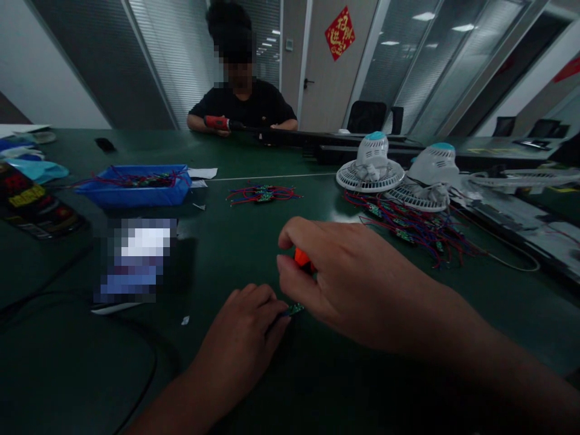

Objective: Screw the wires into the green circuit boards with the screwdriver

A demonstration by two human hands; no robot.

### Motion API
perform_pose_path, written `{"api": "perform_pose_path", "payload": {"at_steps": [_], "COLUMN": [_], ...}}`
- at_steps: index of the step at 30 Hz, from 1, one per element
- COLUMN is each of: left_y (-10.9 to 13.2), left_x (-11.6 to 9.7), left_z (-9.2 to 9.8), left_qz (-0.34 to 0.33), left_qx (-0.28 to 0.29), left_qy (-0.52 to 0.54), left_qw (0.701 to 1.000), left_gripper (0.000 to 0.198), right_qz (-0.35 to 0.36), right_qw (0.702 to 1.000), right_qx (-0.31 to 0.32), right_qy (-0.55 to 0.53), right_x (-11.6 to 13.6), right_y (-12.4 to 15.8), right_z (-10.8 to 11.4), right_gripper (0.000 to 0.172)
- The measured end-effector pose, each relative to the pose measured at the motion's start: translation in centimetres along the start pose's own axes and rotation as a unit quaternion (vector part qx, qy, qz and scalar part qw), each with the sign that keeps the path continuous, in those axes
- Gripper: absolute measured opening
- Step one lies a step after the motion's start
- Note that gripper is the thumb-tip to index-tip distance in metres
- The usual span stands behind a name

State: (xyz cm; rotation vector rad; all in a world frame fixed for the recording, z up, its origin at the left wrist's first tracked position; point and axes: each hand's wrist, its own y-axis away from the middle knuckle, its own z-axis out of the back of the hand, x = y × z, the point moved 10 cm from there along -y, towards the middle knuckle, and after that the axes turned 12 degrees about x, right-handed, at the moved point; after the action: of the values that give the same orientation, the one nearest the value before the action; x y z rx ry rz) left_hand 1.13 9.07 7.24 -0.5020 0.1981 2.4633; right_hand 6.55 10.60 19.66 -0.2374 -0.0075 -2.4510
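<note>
My left hand (247, 338) rests on the dark green table (254, 241), fingers curled and pinched on a small green circuit board (295, 309) with thin wires. Just above it my right hand (344, 278) is closed around an orange-handled tool (301, 258); only the handle's tip shows between thumb and fingers, and its working end is hidden. The two hands nearly touch over the board.
A blue tray (136, 190) of wired boards sits at the left. A loose bunch of red and blue wired boards (265, 194) lies mid-table, a bigger pile (408, 226) beside two white fans (371, 163). A person (242, 103) sits across the table holding a red tool.
</note>
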Motion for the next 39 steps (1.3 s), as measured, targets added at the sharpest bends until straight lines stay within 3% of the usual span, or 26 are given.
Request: {"api": "perform_pose_path", "payload": {"at_steps": [6, 13, 19, 28, 34, 39], "left_y": [-0.03, -0.17, -0.08, 0.11, 0.08, -0.12], "left_x": [-0.10, -0.24, -0.17, 0.14, 0.04, -0.03], "left_z": [-0.03, 0.13, 0.02, -0.18, -0.02, -0.14], "left_qz": [0.009, -0.006, -0.007, 0.000, -0.009, -0.006], "left_qx": [0.007, 0.004, 0.004, -0.006, -0.017, 0.000], "left_qy": [-0.004, 0.005, 0.003, -0.003, -0.004, -0.008], "left_qw": [1.000, 1.000, 1.000, 1.000, 1.000, 1.000], "left_gripper": [0.011, 0.013, 0.014, 0.012, 0.013, 0.014], "right_qz": [-0.023, -0.026, -0.017, -0.011, -0.025, -0.008], "right_qw": [0.999, 0.999, 0.999, 1.000, 0.999, 0.999], "right_qx": [-0.008, 0.002, -0.023, 0.007, -0.019, -0.024], "right_qy": [0.021, 0.039, 0.026, -0.028, 0.007, 0.027], "right_x": [-0.56, -0.56, -0.54, -0.37, -0.81, -0.56], "right_y": [0.08, -0.09, 0.00, -0.02, 0.02, 0.00], "right_z": [0.19, -0.18, 0.09, -0.11, 0.36, 0.21], "right_gripper": [0.046, 0.018, 0.016, 0.012, 0.043, 0.019]}}
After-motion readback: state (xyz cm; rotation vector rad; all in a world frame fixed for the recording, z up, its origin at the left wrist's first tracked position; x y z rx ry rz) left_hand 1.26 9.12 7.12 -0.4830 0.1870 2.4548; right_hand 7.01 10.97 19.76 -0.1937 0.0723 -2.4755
